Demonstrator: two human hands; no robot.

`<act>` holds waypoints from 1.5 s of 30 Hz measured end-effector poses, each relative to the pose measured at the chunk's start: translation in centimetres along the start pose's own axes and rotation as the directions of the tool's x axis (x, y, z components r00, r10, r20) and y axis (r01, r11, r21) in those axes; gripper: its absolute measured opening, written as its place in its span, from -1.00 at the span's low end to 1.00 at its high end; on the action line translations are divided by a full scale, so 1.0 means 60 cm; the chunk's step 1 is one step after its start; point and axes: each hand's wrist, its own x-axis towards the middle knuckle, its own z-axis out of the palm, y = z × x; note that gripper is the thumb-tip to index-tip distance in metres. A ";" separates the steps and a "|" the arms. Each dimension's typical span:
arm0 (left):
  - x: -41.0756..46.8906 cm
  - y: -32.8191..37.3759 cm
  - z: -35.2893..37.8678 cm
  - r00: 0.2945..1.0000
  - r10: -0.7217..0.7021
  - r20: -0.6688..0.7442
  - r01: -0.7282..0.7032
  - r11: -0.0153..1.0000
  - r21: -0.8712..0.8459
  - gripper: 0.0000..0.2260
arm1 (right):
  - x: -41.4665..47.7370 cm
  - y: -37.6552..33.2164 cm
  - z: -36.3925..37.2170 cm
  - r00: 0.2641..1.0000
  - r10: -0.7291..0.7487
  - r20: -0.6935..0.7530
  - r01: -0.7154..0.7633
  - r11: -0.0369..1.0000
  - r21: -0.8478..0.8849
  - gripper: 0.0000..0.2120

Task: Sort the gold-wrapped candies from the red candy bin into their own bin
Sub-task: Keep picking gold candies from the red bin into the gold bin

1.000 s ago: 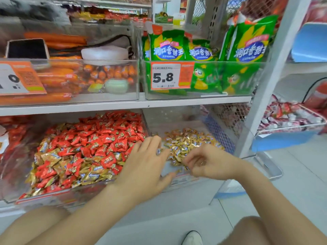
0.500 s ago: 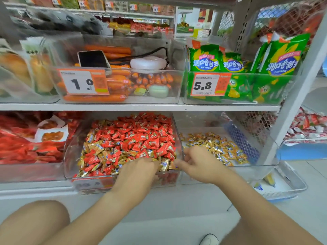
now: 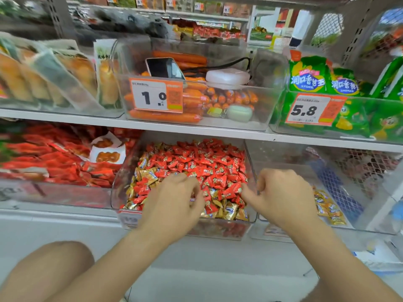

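Though curled knuckles-up at the front of the red candy bin [image 3: 218,228], cannot tell what left grip [image 3: 174,203] or right grip [image 3: 283,197] holds. Gold-wrapped candies [image 3: 226,211] directly beneath and between them; more just right of right grip, in gold bin [image 3: 283,158].

Left hand [image 3: 174,201] and right hand [image 3: 283,199], fingers [image 3: 265,182] curled, reach over the red candy bin [image 3: 218,228].

Red candy bin [image 3: 116,192]: clear plastic, on the lower shelf [image 3: 54,216], heaped with red candies [image 3: 207,162]. Gold-wrapped candies [image 3: 224,211] are mixed in along its front and left edge (shiny, crinkled, lying every way). Gold bin [image 3: 357,225]: clear, just beside it on the right, holds a thin layer of sorted gold candies [image 3: 327,211].
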 end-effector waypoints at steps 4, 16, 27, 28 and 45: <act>0.012 -0.065 -0.003 0.966 -0.259 0.026 0.249 0.949 0.195 -0.78 | 0.011 -0.029 0.009 0.898 -0.396 0.190 0.345 0.904 0.254 -0.87; 0.054 -0.031 0.033 0.825 0.325 0.462 -0.349 0.937 -0.037 -0.83 | 0.040 -0.045 0.065 0.746 -0.587 0.316 0.533 0.810 0.245 -0.63; 0.050 -0.081 0.014 0.868 0.074 0.491 -0.162 0.977 0.140 -0.77 | 0.048 -0.059 0.062 0.839 -0.511 0.190 0.400 0.813 0.423 -0.89; 0.051 -0.080 0.013 0.857 0.074 0.509 -0.163 0.978 0.131 -0.74 | 0.046 -0.058 0.054 0.850 -0.495 0.178 0.383 0.814 0.436 -0.83; 0.089 -0.071 0.032 0.720 0.331 0.610 -0.246 0.943 -0.223 -0.59 | 0.036 -0.013 0.018 0.785 -0.518 0.340 0.313 0.805 0.505 -0.55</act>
